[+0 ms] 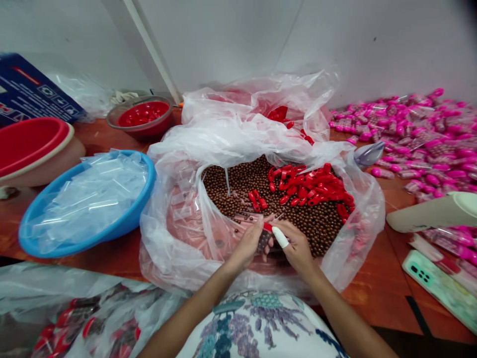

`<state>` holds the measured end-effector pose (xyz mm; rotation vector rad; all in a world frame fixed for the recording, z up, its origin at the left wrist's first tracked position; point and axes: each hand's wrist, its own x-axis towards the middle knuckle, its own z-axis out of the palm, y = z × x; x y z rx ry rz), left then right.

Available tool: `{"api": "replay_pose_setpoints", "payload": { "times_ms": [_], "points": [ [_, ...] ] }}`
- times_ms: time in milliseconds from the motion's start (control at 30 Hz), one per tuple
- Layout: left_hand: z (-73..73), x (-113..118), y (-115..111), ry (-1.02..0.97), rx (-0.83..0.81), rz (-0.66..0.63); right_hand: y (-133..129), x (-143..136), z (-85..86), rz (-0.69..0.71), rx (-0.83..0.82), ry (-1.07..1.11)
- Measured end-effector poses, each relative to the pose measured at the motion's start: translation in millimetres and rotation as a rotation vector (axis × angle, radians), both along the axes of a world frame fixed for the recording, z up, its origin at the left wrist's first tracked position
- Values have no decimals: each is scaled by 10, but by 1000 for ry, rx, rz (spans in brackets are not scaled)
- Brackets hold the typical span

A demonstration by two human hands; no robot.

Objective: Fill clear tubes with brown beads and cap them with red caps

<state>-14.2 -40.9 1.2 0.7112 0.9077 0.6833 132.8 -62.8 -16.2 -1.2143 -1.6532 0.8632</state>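
Both hands meet low over an open plastic bag (156, 248) of brown beads (324, 226). My left hand (249, 243) is wrapped round a small clear tube (264, 240) with dark beads inside. At the tube's upper end is a red cap (267, 227), pinched by my right hand (296, 243), which has a white cover on one finger. Red caps (313, 186) lie heaped on the beads at the right, and a few sit near the middle. Clear empty tubes (186, 204) show in the bag's left part.
A blue basin (149, 194) of clear plastic pieces stands left, with red bowls (33, 144) behind. Pink-capped tubes (417, 129) are piled at right, near a bottle (428, 214) and a phone (443, 288). Filled red-capped tubes (67, 323) lie in a bag at lower left.
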Motion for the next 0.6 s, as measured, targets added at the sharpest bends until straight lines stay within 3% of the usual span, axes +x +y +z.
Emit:
{"api": "replay_pose_setpoints", "payload": {
  "times_ms": [167, 333, 433, 500, 600],
  "points": [
    [23, 37, -37, 5, -76, 51, -29, 5, -14, 42, 122, -110],
    [21, 4, 22, -51, -149, 73, -8, 68, -5, 159, 76, -227],
    [27, -36, 82, -114, -190, 107, 13, 215, -74, -19, 19, -319],
    [33, -67, 115, -124, -212, 124, 32, 354, -125, -166, -30, -519],
    [44, -94, 144, -125, -230, 135, 58, 523, -165, -170, -47, -884]
  ]
}}
